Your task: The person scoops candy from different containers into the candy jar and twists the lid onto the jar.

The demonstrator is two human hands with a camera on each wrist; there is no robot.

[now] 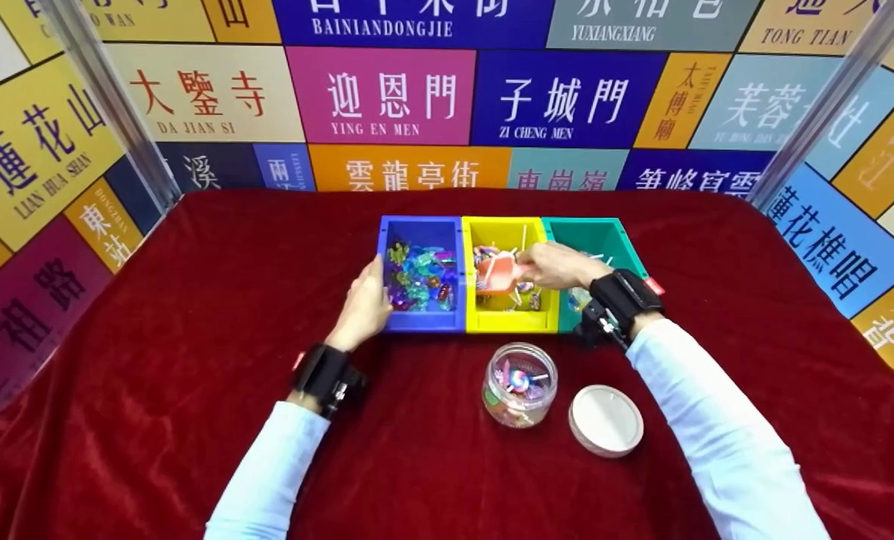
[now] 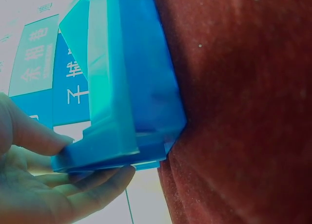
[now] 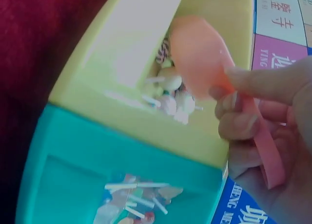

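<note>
Left hand (image 1: 364, 304) pinches blue rectangular plastic bin (image 1: 424, 323), likely to steady it; right hand (image 1: 561, 265) grips coral plastic scoop (image 1: 498, 274) by its handle, presumably for reach into yellow rectangular plastic bin (image 1: 508, 324).

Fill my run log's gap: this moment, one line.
left hand: grips blue bin | right hand: holds scoop at yellow bin | jar: open

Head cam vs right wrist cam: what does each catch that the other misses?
Head only: left grip, clear round jar, white round lid.

Right wrist only: the tail of the handle of the orange plastic scoop.

Both: the scoop's bowl, right grip, yellow plastic bin, green plastic bin, dark red cloth.
</note>
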